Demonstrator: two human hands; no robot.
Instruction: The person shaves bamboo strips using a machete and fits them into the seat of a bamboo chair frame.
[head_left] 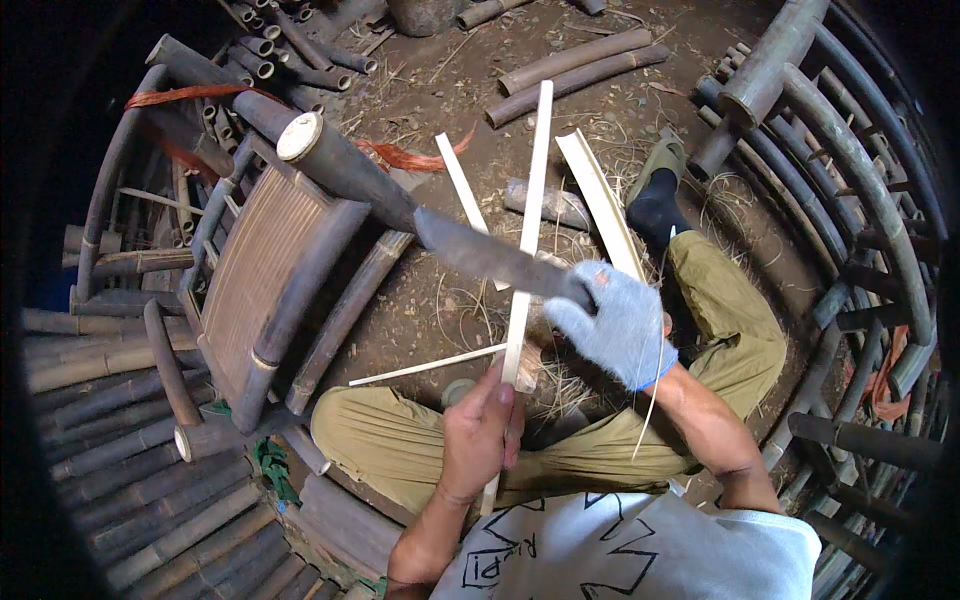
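My left hand [482, 432], bare, grips a long pale bamboo strip [530, 215] near its lower end; the strip runs upward and away from me. My right hand [618, 322] wears a grey-blue knit glove and holds the handle of a big dark knife [490, 257], whose blade points left and crosses over the strip. Other pale split strips [605, 205] lie on the dirt just beyond, and a thin sliver [425, 366] lies by my left knee. I am seated with olive trousers [400, 440] and a dark sock in a sandal [655, 195].
A dark bamboo chair frame with a woven seat [265, 265] stands to my left. Stacked dark bamboo poles [130, 490] fill the lower left, and bent bamboo frames [850, 170] the right. Loose poles [570, 70] and shavings lie on the dirt ahead.
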